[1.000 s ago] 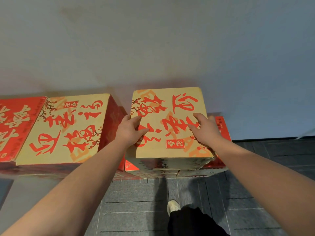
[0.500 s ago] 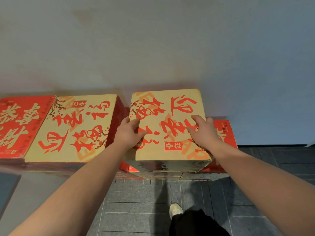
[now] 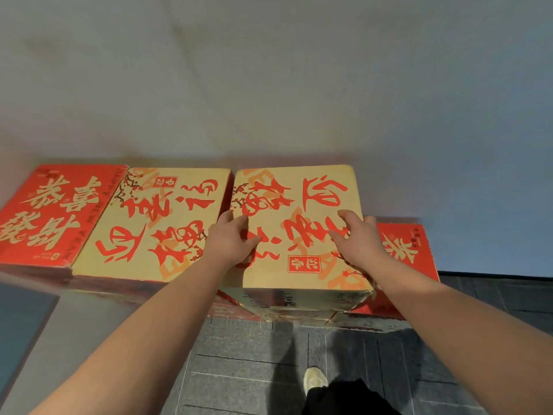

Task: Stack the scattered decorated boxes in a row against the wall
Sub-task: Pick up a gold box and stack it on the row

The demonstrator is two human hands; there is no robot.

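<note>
A tan box with red calligraphy (image 3: pixel 302 202) sits on top of a stack against the pale wall (image 3: pixel 269 85). My left hand (image 3: pixel 232 239) grips its left edge and my right hand (image 3: pixel 356 238) rests on its right part, fingers spread on the lid. A second tan box (image 3: pixel 155 226) stands right beside it on the left, almost touching. A red box with gold characters (image 3: pixel 51 214) ends the row at the far left. Lower at the right, another red box (image 3: pixel 410 253) pokes out from under the tan one.
Dark grey tiled floor (image 3: pixel 254 363) lies below the stacks. My foot in a pale shoe (image 3: pixel 314 381) and a black trouser leg (image 3: pixel 344 399) stand just in front of the boxes. A lighter floor strip (image 3: pixel 89 339) runs at the lower left.
The tan box under my hands has slid left, closing the gap to the neighbouring tan box. The view has shifted so more of the left red box shows.
</note>
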